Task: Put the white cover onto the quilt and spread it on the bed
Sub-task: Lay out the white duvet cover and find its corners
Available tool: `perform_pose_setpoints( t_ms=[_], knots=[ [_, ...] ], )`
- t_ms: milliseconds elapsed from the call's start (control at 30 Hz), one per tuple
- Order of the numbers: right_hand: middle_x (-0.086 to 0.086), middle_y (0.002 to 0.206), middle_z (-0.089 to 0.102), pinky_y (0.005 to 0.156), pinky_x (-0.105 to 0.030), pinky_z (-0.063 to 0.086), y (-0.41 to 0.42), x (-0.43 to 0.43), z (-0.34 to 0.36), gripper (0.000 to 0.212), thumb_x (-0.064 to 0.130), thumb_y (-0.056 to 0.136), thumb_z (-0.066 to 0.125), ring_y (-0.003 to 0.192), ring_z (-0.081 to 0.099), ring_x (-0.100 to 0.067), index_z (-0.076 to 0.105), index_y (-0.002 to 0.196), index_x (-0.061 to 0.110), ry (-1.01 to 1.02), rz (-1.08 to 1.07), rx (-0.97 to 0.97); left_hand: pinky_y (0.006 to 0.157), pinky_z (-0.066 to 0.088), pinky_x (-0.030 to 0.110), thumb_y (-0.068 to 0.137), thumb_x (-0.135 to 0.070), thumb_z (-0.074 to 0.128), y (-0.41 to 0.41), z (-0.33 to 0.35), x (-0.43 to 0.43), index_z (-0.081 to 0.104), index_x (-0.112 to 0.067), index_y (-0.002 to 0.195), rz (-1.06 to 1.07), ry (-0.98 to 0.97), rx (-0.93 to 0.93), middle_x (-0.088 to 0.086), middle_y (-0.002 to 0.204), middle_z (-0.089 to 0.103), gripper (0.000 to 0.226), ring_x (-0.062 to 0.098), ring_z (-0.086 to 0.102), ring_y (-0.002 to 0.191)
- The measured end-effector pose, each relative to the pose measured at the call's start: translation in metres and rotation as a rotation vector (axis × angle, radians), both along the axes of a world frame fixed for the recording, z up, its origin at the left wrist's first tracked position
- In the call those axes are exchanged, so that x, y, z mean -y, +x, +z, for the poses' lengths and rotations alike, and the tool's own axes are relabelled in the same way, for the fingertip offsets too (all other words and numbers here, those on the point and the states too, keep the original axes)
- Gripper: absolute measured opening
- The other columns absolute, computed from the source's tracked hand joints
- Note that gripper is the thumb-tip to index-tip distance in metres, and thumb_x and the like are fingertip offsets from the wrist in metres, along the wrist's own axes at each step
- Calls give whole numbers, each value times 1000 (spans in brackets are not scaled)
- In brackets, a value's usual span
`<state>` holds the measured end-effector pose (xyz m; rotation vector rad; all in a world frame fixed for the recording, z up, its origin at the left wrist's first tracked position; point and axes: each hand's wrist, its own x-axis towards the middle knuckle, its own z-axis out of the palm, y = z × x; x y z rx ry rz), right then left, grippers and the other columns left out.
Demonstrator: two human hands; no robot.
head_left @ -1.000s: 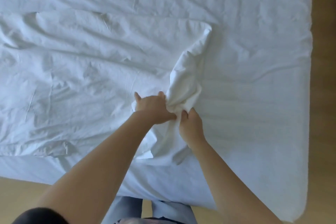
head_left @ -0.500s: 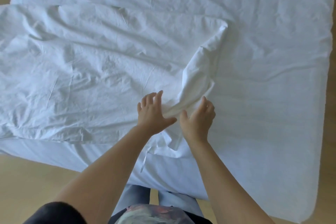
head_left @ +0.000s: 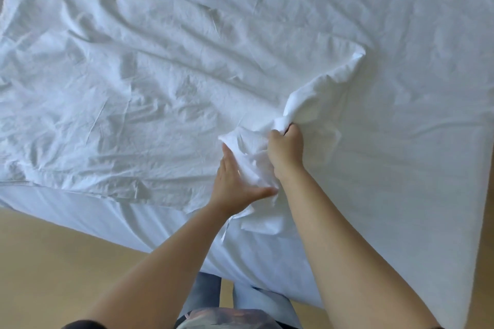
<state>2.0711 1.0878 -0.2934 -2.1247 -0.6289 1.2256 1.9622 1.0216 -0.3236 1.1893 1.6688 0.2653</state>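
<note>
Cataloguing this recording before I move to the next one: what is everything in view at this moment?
white cover: one, white, wrinkled, spread over the bed's left part, its right edge bunched up
bed: one, white-sheeted, fills most of the view
floor: one, tan, below and beside the bed
jeans: one pair, blue, bottom centre
patterned top: one, muted mixed colours, bottom edge
dark sleeve: one, black, bottom left
left hand: one, fingers straight against the bunched edge
right hand: one, grips the bunched edge
</note>
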Motion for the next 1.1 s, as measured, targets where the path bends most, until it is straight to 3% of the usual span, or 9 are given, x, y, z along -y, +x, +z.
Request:
perform_pose_setpoints(
  t_ms=[233,300,367,467,600,700,767,1000,1100],
  knots=[
    [-12,91,61,71,-35,52,-28,-61,36,20,1,82,48,76,59,-23,55,101,-2,128,-271,-313,97,43,36,71,-47,75,-9,27,-54,-5,-30,148,174,108,-31,-6,150,29,113,17,47,123],
    [-13,89,59,67,-33,50,-33,-76,39,21,2,80,51,76,58,-25,53,100,-5,165,-307,-296,74,44,25,86,-25,60,-26,34,-84,27,-19,143,198,61,-42,2,125,57,66,17,56,96],
    [-10,95,56,68,-26,49,-35,-91,43,28,7,81,56,80,57,-23,48,107,-2,256,-277,-221,54,35,26,86,-12,48,-44,44,-120,52,-14,87,95,164,-140,2,78,57,5,21,49,70],
    [-6,140,35,106,-29,31,-32,-117,53,78,30,74,67,129,35,-20,27,141,21,422,75,52,57,29,30,85,-8,45,-61,64,-181,34,-19,65,-113,301,-215,-1,73,38,26,24,42,67],
    [1,155,17,114,-49,-3,-20,-174,67,133,62,55,79,144,12,-16,-10,149,31,158,693,354,66,40,34,84,0,46,-75,91,-261,47,-13,82,-462,447,-293,0,91,39,13,28,50,77],
    [5,118,61,109,-43,21,-18,-219,72,68,50,76,70,117,53,-21,42,131,22,41,930,465,69,42,34,85,-3,49,-72,107,-321,58,-8,96,-569,563,-286,3,96,41,15,30,53,80],
    [1,78,58,71,-29,40,-19,-246,75,18,33,89,59,85,57,-27,52,79,19,134,802,422,68,41,32,89,-9,50,-65,116,-358,60,-12,109,-570,620,-320,6,103,45,22,30,55,84],
    [3,63,45,49,-27,29,-8,-333,80,30,18,89,49,62,43,-21,38,61,19,216,577,443,95,39,35,69,-48,76,-74,101,-428,15,-26,148,-379,378,-334,1,139,48,103,26,49,124],
    [2,59,43,49,-28,28,6,-358,77,32,20,88,53,58,39,-20,39,60,15,256,439,402,94,40,36,63,-58,75,-110,77,-419,33,-28,135,-588,140,-639,-2,126,56,88,23,53,117]
  ],
)
